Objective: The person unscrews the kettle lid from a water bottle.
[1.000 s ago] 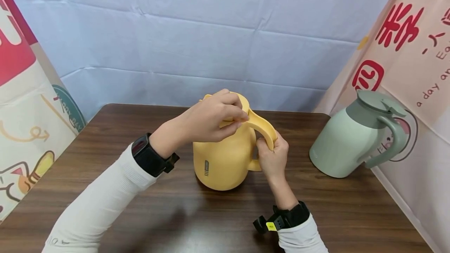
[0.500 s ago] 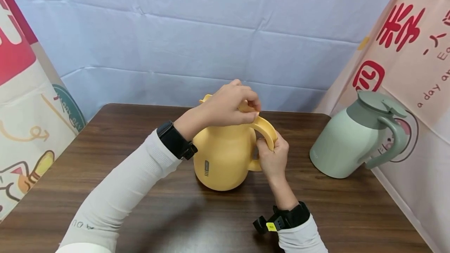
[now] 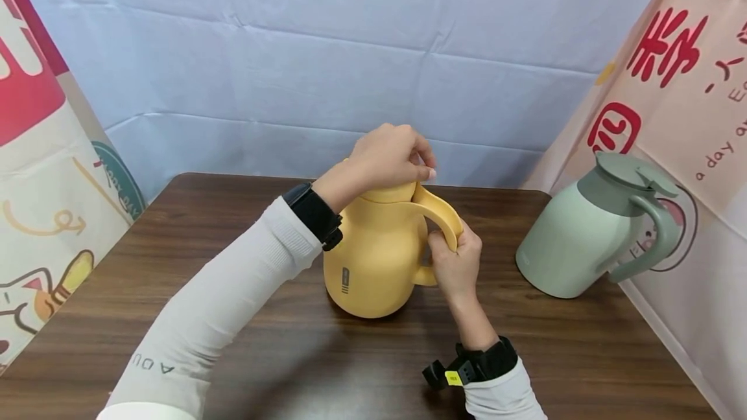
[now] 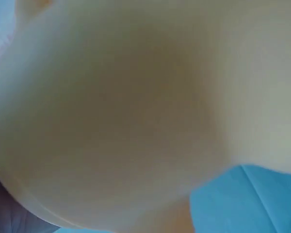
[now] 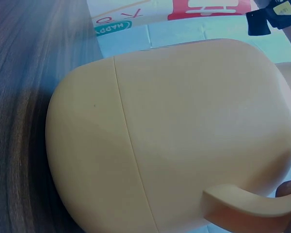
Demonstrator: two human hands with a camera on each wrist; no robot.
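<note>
A yellow thermal jug [image 3: 370,258] stands upright on the wooden table in the head view. My right hand [image 3: 458,258] grips its handle [image 3: 439,211] from the right side. From above, my left hand [image 3: 393,155] holds the jug's yellow lid [image 3: 388,194], fingers bent down over the far right edge; the hand hides most of the lid and the spout. Up close and blurred, the jug's body [image 4: 126,116] fills the left wrist view. In the right wrist view, the jug's side [image 5: 199,126] shows a seam, with fingers [image 5: 289,186] at the handle.
A pale green thermal jug [image 3: 583,232] with a grey-green lid stands at the table's right edge. A light blue cloth [image 3: 262,63] hangs behind the dark wooden table [image 3: 233,225]. Printed cloths flank both sides.
My left hand has moved right and upward over the jug's top, its wrist and forearm swinging along. My right hand keeps its grip on the handle, and the jug stays in place.
</note>
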